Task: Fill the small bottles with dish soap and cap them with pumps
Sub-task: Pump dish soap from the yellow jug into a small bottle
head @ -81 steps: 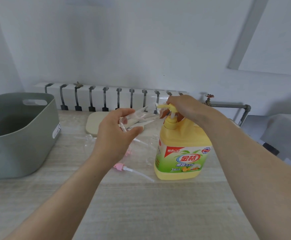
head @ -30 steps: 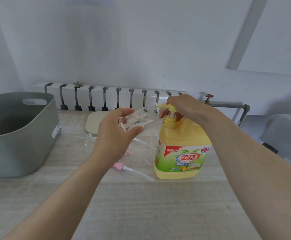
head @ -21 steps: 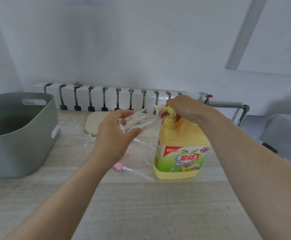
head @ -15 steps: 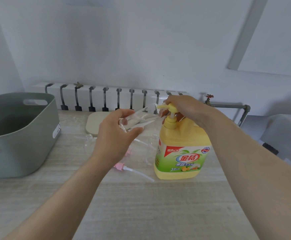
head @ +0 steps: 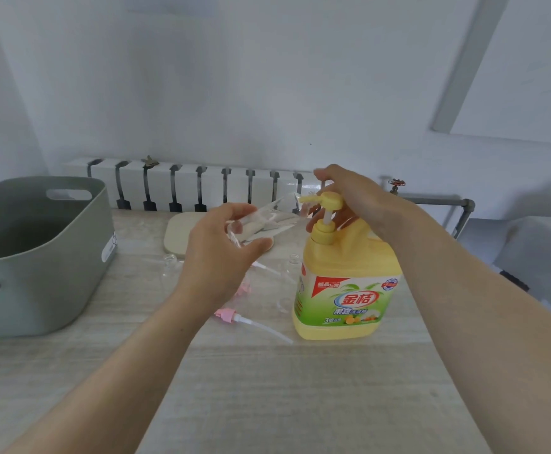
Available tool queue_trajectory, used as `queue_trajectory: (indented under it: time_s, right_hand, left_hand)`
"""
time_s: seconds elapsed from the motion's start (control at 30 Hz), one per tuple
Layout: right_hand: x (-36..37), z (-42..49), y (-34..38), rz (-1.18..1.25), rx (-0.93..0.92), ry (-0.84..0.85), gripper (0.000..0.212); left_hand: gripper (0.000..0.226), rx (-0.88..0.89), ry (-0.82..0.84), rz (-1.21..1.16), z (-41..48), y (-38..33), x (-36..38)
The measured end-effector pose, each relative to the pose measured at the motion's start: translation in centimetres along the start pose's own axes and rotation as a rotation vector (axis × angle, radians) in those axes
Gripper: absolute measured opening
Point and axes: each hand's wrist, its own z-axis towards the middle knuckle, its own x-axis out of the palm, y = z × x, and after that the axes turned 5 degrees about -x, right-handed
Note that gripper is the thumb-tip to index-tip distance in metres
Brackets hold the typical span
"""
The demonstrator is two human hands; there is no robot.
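My left hand grips small clear bottle, held in air above table, just left of soap jug. Bottle's long axis near level, mouth end slightly raised, pointing right at nozzle. My right hand curled over yellow pump head, stem showing. Below, pink pump lies flat, tube pointing right.
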Motion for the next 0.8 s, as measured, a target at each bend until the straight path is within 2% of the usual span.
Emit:
queue_trajectory:
  time_s: [0.1,0.2,0.4,0.5,0.73,0.8]
  right_hand:
    - [0.16,-0.12,-0.06,-0.038,0.004,-0.028,0.039]
    - [0.34,-0.03,-0.10,-0.091,0.003,-0.053,0.054]
    - [0.58,-0.11,0.20,-0.147,0.005,-0.061,0.062]
    - [0.61,0.02,0.09,-0.166,-0.009,-0.068,0.045]
    - [0.74,0.32,0.15,-0.241,0.027,-0.031,0.029]
    - [0.75,0.35,0.18,-0.245,0.041,-0.047,0.030]
  left_hand:
    - [0.049,-0.001,0.002,0.006,0.04,-0.02,0.01]
    - [0.049,0.000,0.007,0.004,0.07,0.00,-0.01]
    - [0.050,0.005,0.006,0.011,0.10,0.02,0.00]
    - [0.050,0.007,0.005,0.012,0.08,0.09,0.00]
    - [0.047,0.023,0.004,0.022,-0.09,0.28,0.03]
    - [0.047,0.023,0.009,0.018,-0.10,0.33,0.05]
